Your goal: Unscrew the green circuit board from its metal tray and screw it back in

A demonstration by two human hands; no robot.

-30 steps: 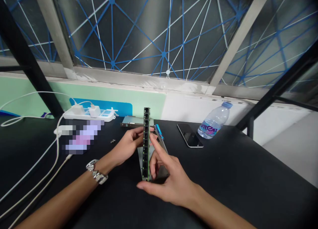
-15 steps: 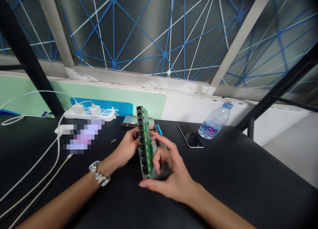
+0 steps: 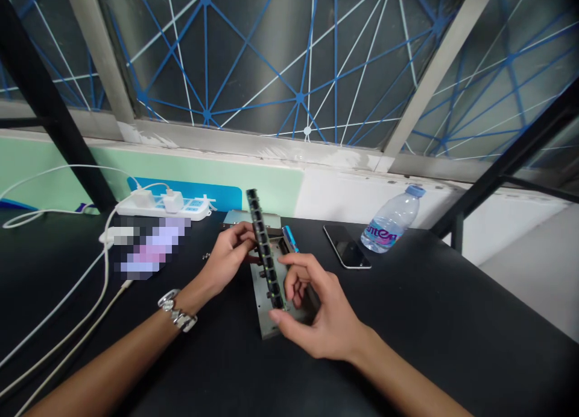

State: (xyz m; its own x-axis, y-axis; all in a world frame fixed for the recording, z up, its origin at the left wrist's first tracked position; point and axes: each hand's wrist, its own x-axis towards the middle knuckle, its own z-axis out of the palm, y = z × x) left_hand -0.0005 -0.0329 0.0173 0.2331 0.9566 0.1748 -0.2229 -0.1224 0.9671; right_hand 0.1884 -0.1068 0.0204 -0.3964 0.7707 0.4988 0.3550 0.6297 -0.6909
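Observation:
A green circuit board with a row of black ports along one edge is held on edge above the black table. My left hand pinches its far half from the left, with a watch on that wrist. My right hand grips its near end, thumb below and fingers curled over the top. Under the board a grey metal case tray lies flat on the table. A blue-handled screwdriver rests just behind my right fingers.
A white power strip with chargers and white cables sits at the back left. A grey metal cover, a dark phone and a lying water bottle are behind. Small screws lie left of my hands.
The board has tilted, its top end leaning left and away, and it has lifted off the grey tray, which now shows beneath. My right hand shifted from flat support to gripping the near end.

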